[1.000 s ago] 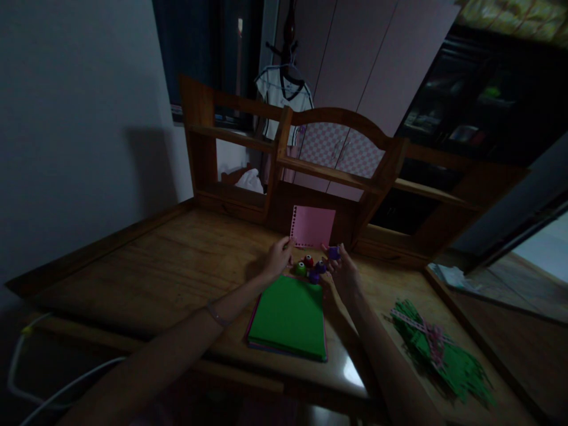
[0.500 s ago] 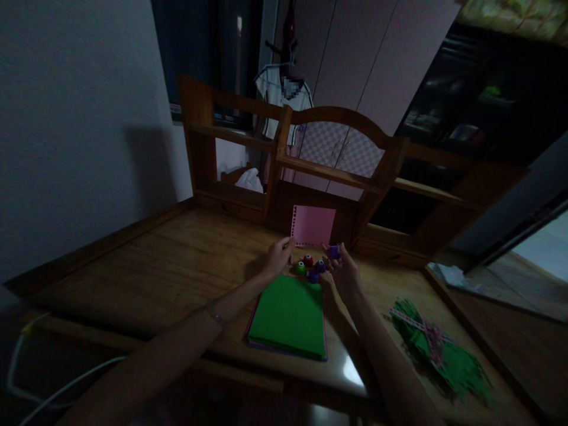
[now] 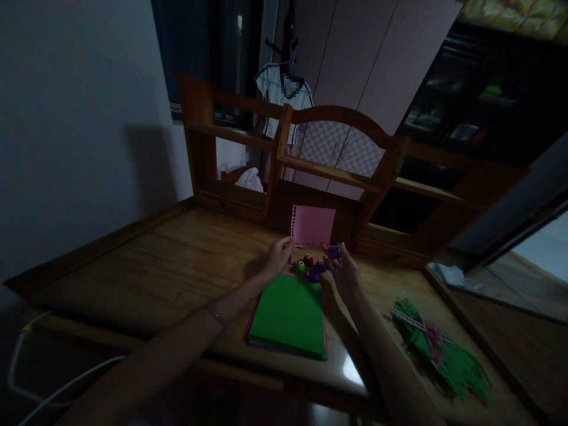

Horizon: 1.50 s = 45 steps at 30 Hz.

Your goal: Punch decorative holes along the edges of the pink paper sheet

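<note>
A small green piece shows between the closed fingers of my left hand (image 3: 278, 258). My right hand (image 3: 344, 266) holds a small purple object (image 3: 335, 252) at its fingertips. Between the hands, on the desk, sit a red piece (image 3: 308, 260), a green piece (image 3: 300, 268) and purple pieces (image 3: 313, 276), with round white-and-dark spots like eyes on some. Just behind them a pink sheet (image 3: 314, 225) with punched holes along its left and lower edges leans upright against the shelf unit. A stack of green sheets (image 3: 287, 316) lies nearest me, below the hands.
A pile of green cut strips (image 3: 461, 367) with pink punched strips (image 3: 432, 340) lies on the right of the wooden desk (image 3: 168, 260). Wooden shelves (image 3: 328, 168) rise at its back. A white cable (image 3: 75, 378) hangs at the lower left.
</note>
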Motion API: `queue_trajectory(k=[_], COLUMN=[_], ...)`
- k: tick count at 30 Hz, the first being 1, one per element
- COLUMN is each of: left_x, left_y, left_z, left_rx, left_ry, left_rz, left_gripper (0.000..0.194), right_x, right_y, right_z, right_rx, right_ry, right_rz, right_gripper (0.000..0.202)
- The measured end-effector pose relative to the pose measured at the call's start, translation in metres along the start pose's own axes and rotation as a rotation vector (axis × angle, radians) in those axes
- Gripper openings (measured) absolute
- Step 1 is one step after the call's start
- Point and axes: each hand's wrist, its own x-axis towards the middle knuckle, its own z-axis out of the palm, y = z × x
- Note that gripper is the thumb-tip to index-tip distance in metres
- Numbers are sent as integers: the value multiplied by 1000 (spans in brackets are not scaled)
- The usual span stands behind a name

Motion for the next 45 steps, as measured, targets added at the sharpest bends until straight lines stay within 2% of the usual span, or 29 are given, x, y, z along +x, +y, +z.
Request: queue_trajectory(k=[11, 17, 28, 34, 45], left_x=[4, 4, 12, 10, 6], left_y=[-7, -5, -18, -12, -2], left_z=[2, 0, -3, -5, -6], left_rx=[9, -9, -65, -111, -59], left_ry=[9, 32, 177, 216, 242], left_rz=[14, -1, 30, 29, 61], left_gripper=[39, 42, 39, 39, 33], right_x=[0, 0, -1, 0, 2], right_y=[1, 0, 1, 1, 2], right_z=[0, 1, 2, 2, -1], right_rx=[8, -21, 23, 37, 25], right_ry=[11, 39, 12, 14, 5], right_rz=[2, 24, 14, 11, 7], right_gripper=[23, 28, 24, 24, 25])
